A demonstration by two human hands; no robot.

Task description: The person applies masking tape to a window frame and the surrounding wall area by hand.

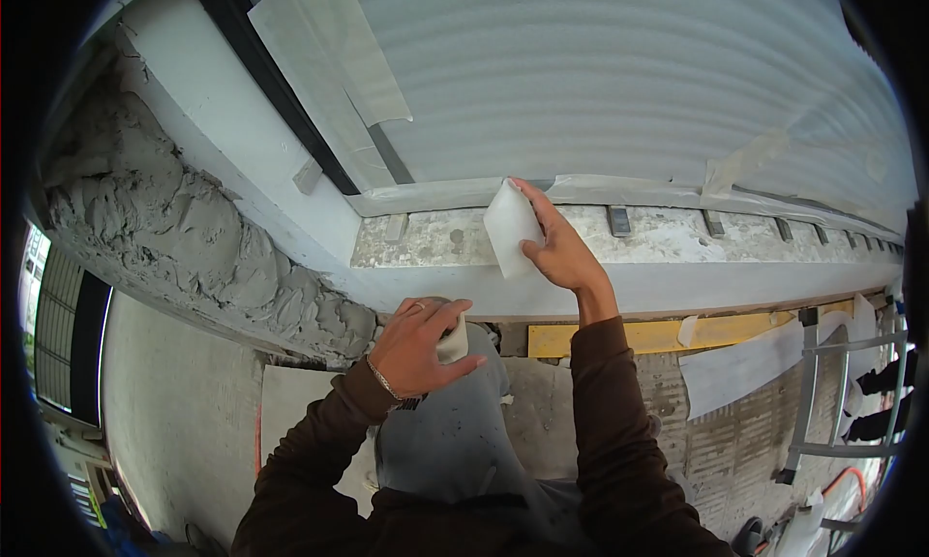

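Note:
My right hand (561, 252) pinches a thin white flat piece (510, 230) with a pointed top. The thumb lies on its near face, and the fingers run along its right edge. The piece is held up in front of the rough sill (455, 239), near the window's taped lower edge. Above my knee, my left hand (419, 344) curls round a cream-coloured rounded object (452, 342), with thumb and index finger on either side. Most of that object is hidden under the palm, so its exact kind does not show.
Translucent sheeting (619, 83) covers the window, taped at its edges. Small grey blocks (618, 221) line the sill. Rough wet-looking mortar (223, 257) covers the left wall edge. A yellow board (658, 334) and a metal ladder (811, 392) are at the right.

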